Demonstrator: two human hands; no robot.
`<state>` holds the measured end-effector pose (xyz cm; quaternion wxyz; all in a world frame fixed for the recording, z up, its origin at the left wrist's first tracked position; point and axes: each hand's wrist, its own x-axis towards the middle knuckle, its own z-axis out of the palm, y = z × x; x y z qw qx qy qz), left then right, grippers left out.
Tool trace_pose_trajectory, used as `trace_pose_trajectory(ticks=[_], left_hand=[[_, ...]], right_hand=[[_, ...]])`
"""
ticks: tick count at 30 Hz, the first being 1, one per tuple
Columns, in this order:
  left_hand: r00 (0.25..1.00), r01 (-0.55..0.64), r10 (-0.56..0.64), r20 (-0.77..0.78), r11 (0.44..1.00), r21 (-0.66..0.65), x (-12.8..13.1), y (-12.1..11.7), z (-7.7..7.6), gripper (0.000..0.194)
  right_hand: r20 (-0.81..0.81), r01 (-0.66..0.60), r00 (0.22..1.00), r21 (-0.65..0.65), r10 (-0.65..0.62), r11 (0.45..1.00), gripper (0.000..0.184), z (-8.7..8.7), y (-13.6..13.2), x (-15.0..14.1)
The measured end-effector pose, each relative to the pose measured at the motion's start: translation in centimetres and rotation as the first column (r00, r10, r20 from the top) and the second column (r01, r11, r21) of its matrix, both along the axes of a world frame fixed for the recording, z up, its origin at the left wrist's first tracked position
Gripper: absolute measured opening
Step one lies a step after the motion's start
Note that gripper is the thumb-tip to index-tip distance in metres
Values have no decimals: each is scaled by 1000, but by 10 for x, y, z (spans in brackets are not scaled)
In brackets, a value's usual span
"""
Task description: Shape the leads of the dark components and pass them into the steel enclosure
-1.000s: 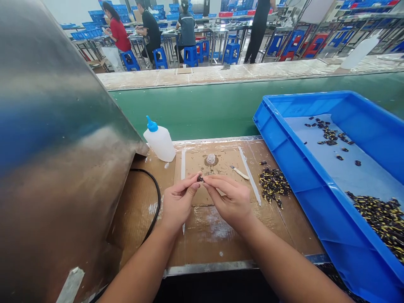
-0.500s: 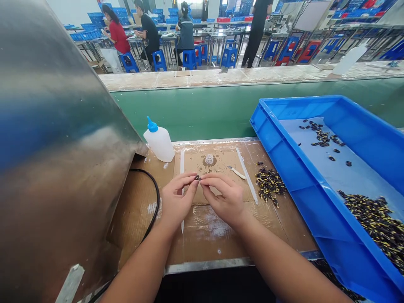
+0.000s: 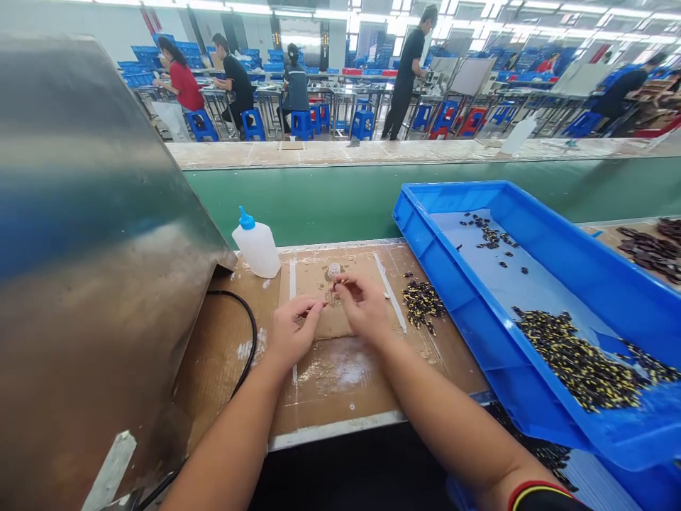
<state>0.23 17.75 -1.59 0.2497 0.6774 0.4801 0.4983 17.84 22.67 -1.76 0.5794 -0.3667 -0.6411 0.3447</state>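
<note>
My right hand (image 3: 364,309) pinches a small dark part with a yellow end (image 3: 339,284) between thumb and fingers, close to a small clear round container (image 3: 334,270). Lower and to the left, my left hand (image 3: 295,328) has its thumb and forefinger pressed together; whatever lies at the tips is too small to make out. Both hands hover over a cardboard sheet (image 3: 324,328) that has wet spots around the container. Partly hidden behind my right hand is a pale-handled small tool (image 3: 386,295).
A pile of black and yellow parts (image 3: 423,304) lies right of the sheet, beside a large blue bin (image 3: 452,284) holding more. A white squeeze bottle (image 3: 259,250) stands back left. A black cable (image 3: 250,319) and a metal housing (image 3: 122,234) border the left side.
My hands have come apart. The right one has moved forward to the clear container with the dark part, while the left stays lower. The view has tilted up and turned right.
</note>
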Motion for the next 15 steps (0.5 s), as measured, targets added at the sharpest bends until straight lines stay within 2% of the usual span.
trace_pose_trajectory(ticks=[3, 5, 7, 9, 10, 11, 12, 13, 14, 15], left_hand=[[996, -25, 29, -90, 998, 51, -1, -1, -1, 19], [989, -26, 38, -144, 996, 87, -1, -1, -1, 19], [980, -11, 36, -196, 992, 129, -1, -1, 0, 18], [969, 11, 34, -244, 984, 180, 0, -1, 2, 17], [963, 21, 36, -267, 978, 207, 1, -1, 3, 16], [956, 31, 39, -290, 972, 233, 1, -1, 4, 15], [949, 41, 44, -312, 965, 259, 2, -1, 5, 14], [942, 46, 53, -332, 958, 283, 3, -1, 5, 14], [935, 46, 68, -348, 950, 309, 4, -1, 5, 14], [928, 35, 91, -361, 944, 329, 5, -1, 4, 15]], right_hand=[[-157, 117, 978, -127, -136, 985, 26, 7, 8, 26], [-154, 177, 967, -174, -205, 969, 29, 12, -6, 49], [-97, 136, 982, -234, -162, 963, 31, 12, -37, 72], [-50, -31, 999, -370, 14, 929, 32, 6, -83, 95], [-58, -156, 988, -468, 146, 870, 32, 0, -108, 106], [-99, -292, 952, -571, 289, 767, 33, -6, -133, 118], [-174, -420, 892, -661, 417, 622, 34, -14, -158, 131], [-268, -520, 817, -725, 511, 451, 37, -22, -181, 146], [-365, -586, 743, -761, 561, 280, 41, -31, -201, 163], [-444, -613, 690, -778, 572, 136, 45, -39, -219, 182]])
